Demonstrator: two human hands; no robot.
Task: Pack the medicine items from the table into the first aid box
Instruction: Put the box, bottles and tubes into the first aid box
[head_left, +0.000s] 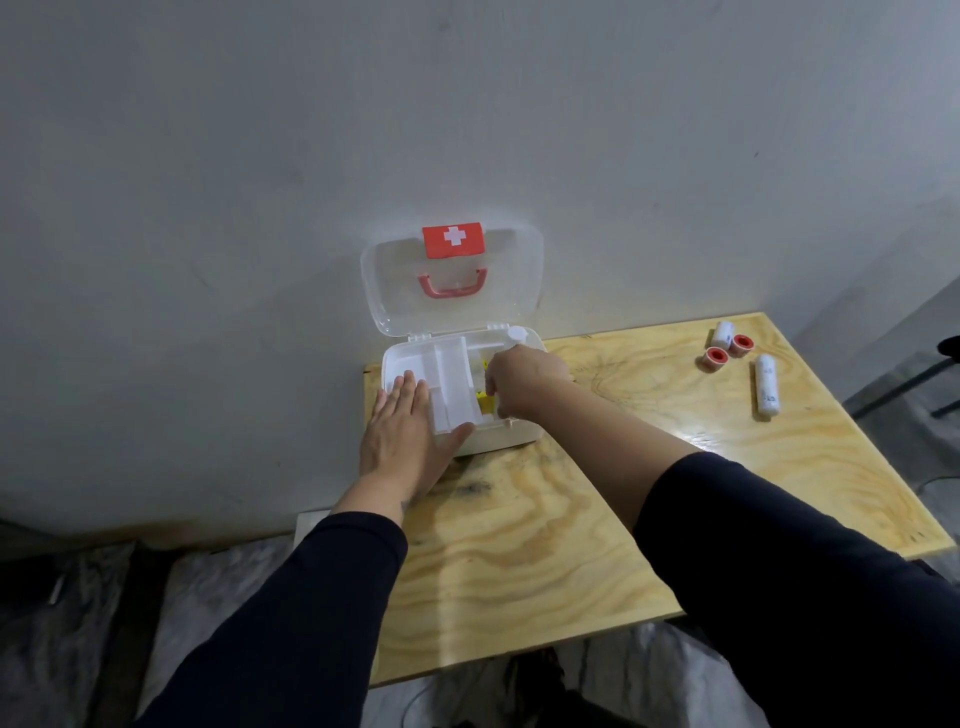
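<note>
The first aid box sits at the far left corner of the plywood table, against the wall, its clear lid standing open with the red cross label and red handle showing. Inside is a white divider tray, and in the right compartment a yellow-labelled item shows just beside the right hand. That hand reaches down into this compartment with its fingers curled under, and a white cap or bottle top pokes up at its far side; whether the fingers are pinching something or have let go cannot be told, since the back of the hand hides them. The left hand lies flat on the near left corner of the box, fingers straight and close together, thumb out along the front rim, steadying it. The step in hand looks like seating an item in the right compartment. Well apart at the far right of the table wait two white gauze rolls and two red-cored tape rolls. The next move probably calls for freeing the right hand and reaching right for one of these, while the left hand braces the box.
</note>
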